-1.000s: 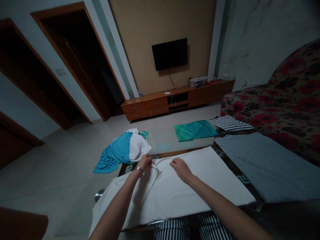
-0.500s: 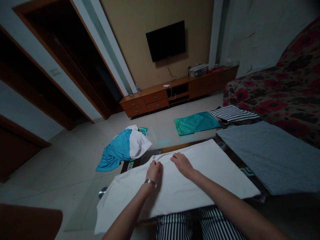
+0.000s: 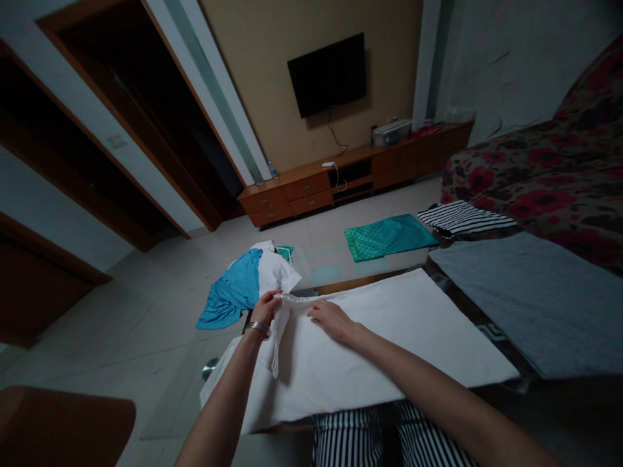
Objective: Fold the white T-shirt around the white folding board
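Note:
A white garment (image 3: 389, 337) lies spread over the table in front of me. My left hand (image 3: 264, 309) pinches its far edge and holds a fold of the cloth raised, with a loose flap hanging below the fingers. Just to the right, my right hand (image 3: 331, 319) rests on the cloth near the same edge, fingers stretched out and slightly bent. Part of the garment's left end is hidden behind my left forearm.
Beyond the garment, a blue and white heap of clothes (image 3: 238, 285) sits at the left and a folded green cloth (image 3: 389, 237) farther right. A grey garment (image 3: 530, 298) and a striped one (image 3: 467, 218) lie beside the floral sofa (image 3: 525, 175). A TV cabinet (image 3: 306, 191) stands behind.
My left hand has moved left and lifted the garment's far edge into a raised fold. My right hand has shifted left along the cloth.

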Demonstrator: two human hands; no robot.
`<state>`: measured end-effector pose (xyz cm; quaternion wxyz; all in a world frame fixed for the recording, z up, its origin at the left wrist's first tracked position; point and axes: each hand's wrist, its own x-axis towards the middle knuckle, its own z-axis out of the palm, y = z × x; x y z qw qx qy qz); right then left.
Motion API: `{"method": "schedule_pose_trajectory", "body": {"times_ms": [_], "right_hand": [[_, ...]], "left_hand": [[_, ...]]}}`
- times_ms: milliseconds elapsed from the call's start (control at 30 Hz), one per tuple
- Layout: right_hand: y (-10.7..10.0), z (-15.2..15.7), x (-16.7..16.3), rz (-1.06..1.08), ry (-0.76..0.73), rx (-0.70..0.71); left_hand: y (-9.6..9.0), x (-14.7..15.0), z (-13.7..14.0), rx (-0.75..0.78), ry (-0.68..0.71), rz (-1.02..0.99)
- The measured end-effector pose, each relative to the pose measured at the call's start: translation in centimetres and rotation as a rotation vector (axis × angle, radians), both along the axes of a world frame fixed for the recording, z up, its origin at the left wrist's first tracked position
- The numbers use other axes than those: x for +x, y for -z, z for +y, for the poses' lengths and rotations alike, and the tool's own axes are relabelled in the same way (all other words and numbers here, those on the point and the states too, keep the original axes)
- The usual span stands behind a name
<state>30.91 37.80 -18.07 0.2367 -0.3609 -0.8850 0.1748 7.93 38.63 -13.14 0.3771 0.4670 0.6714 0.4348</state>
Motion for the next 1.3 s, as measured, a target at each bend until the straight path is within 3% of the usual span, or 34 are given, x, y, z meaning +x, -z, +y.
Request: {"method": "schedule_pose_trajectory", "body": {"times_ms": [267, 500, 733, 933, 1033, 1167, 1300], "right_hand": [[2.0, 1.7, -3.0, 0.122, 0.097, -0.116], [1.3, 2.6, -4.7, 0.15, 0.252, -0.357], [1.1, 5.8, -5.6, 0.069, 0.258, -0.538], [1.4, 8.0, -5.9, 0.03, 0.173, -0.703], [1.5, 7.9, -5.5, 0.041, 0.249, -0.693], [1.4, 7.0, -4.7, 0.046, 0.404, -0.549], [0.8, 5.1, -4.9, 0.013, 0.432, -0.403]], "left_hand": [[0.1, 0.5, -0.2, 0.013, 0.043, -0.146], [0.6, 1.3, -0.6, 0.024, 0.123, -0.209], [4.2, 4.2, -0.8, 0.009, 0.209, -0.138], [6.9, 7.2, -2.6, 0.027, 0.23, 0.086], [6.9, 7.8, -3.2, 0.045, 0.252, 0.213], [6.4, 8.2, -4.3, 0.061, 0.321, 0.327], [6.2, 6.2, -6.2, 0.198, 0.343, 0.56]]}}
